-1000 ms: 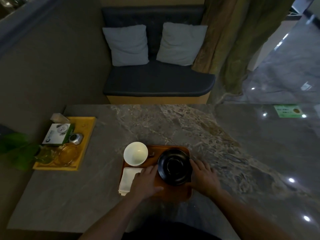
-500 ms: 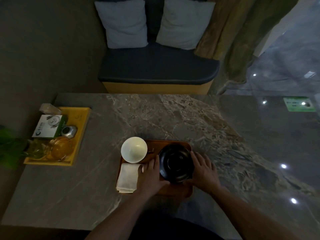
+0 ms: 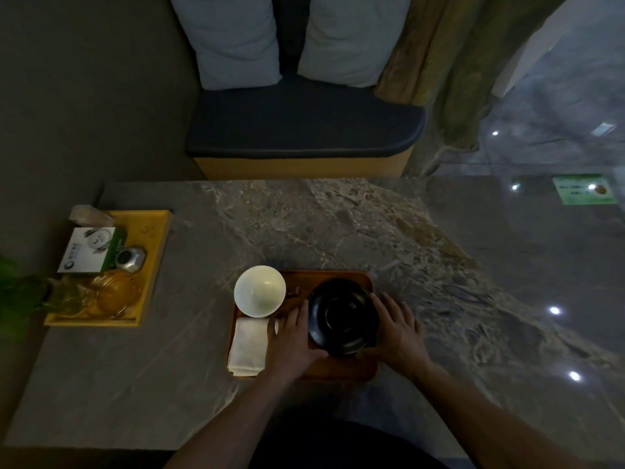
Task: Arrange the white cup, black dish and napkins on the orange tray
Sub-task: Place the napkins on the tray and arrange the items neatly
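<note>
An orange tray [image 3: 341, 368] lies on the marble table near the front edge. The black dish [image 3: 342, 316] sits on its right half. My left hand [image 3: 293, 336] cups the dish's left rim and my right hand [image 3: 399, 330] cups its right rim, so both hands hold the dish between them. A white cup [image 3: 259, 290] stands upright at the tray's far left corner. The folded white napkins [image 3: 249, 345] lie at the tray's near left, partly under my left hand's fingers.
A yellow tray [image 3: 154, 252] at the table's left holds a white-green box, a small silver object and glassware. A green plant [image 3: 20, 286] sits at the far left edge. A dark bench with two cushions [image 3: 304, 130] stands beyond the table.
Both hands have closed in on the black dish's sides, the left sliding from the tray's front toward the rim. The camera view has tilted downward. Cup and napkins stay put.
</note>
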Available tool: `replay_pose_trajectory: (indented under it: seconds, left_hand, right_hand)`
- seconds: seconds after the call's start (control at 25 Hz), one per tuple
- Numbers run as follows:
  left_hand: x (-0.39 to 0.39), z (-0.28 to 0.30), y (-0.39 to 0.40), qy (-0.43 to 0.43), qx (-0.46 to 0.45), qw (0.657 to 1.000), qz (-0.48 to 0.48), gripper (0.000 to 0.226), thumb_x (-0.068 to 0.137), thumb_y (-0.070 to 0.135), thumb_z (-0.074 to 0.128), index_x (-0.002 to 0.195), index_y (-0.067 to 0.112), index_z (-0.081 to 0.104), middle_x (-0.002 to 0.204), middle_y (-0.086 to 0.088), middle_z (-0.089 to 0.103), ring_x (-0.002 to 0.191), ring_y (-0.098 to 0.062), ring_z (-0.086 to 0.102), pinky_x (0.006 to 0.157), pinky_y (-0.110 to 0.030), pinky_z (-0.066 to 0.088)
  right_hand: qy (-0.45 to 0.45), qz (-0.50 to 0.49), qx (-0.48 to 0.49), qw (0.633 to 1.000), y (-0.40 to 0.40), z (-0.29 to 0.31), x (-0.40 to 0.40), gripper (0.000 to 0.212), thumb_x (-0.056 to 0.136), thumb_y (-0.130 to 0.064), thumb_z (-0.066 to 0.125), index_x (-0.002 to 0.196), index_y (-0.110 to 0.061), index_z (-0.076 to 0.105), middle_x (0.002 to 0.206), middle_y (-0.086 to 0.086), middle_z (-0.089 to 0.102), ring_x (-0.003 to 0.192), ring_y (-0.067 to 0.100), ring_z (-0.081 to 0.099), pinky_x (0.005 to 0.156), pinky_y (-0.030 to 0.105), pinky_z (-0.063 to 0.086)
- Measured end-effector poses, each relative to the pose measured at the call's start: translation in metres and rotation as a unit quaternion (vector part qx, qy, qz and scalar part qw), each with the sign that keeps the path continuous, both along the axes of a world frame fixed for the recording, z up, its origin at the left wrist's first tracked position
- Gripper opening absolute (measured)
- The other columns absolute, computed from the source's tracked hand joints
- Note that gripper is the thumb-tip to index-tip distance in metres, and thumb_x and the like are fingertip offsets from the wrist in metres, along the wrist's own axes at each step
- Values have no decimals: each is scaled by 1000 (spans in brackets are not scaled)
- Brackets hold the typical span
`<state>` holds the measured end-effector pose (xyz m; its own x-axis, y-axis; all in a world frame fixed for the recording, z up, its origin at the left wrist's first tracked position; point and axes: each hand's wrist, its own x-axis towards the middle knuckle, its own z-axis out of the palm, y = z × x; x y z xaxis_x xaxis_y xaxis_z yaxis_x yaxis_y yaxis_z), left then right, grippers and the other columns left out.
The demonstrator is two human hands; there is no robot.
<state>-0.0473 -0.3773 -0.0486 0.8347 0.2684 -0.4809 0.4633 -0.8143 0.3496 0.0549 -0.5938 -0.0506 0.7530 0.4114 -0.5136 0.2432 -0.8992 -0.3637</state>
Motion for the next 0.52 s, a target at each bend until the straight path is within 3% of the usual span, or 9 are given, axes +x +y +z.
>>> replay_pose_trajectory:
  seconds: [0.24,0.52]
  left_hand:
    - [-8,1,5,-15,-7,1000,-13,114,73,59,72,155,24,0,163,0,14,150,-19,11,122,-41,6]
    - [-16,-3,15,-13,-16,1000,-23,114,73,59,71,155,25,0,164,2,12,151,-18,8,123,-39,6]
  right_hand:
    - [11,-13,-9,1000,2,-1,-15,123,55,-82,64,147,-48,-9,163,-2,3,148,32,0,116,58,12]
    - [4,-25,-13,1000,6,-5,-31,120,54,-91,53,144,-51,-15,163,1,1,148,32,0,116,58,9]
